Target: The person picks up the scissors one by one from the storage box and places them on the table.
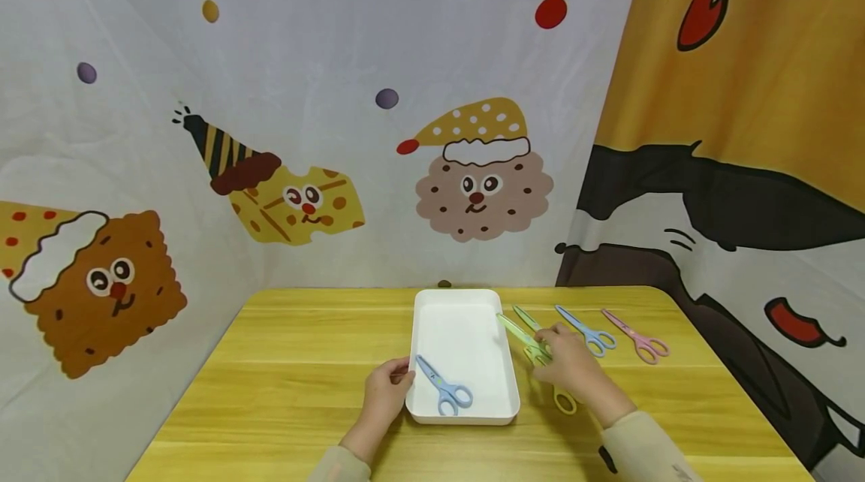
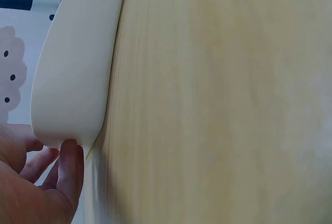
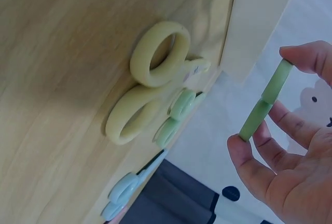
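Note:
A white tray (image 1: pixel 459 332) stands on the table, with blue scissors (image 1: pixel 441 384) lying in its near left part. My left hand (image 1: pixel 384 396) grips the tray's left side near the front corner, fingers and thumb at its edge in the left wrist view. Light-green scissors (image 1: pixel 519 333) are pinched by the handles in my right hand (image 1: pixel 571 366), raised beside the tray, blades toward its right rim. Below that hand lie yellow scissors (image 3: pixel 142 60), partly covered in the head view. A second pair of green scissors (image 3: pixel 183 106) rests beyond them.
Farther right on the wooden table (image 1: pixel 304 362) are another pair of blue scissors (image 1: pixel 574 322) and pink scissors (image 1: pixel 635 336). A printed curtain (image 1: pixel 324 54) hangs behind the table's far edge.

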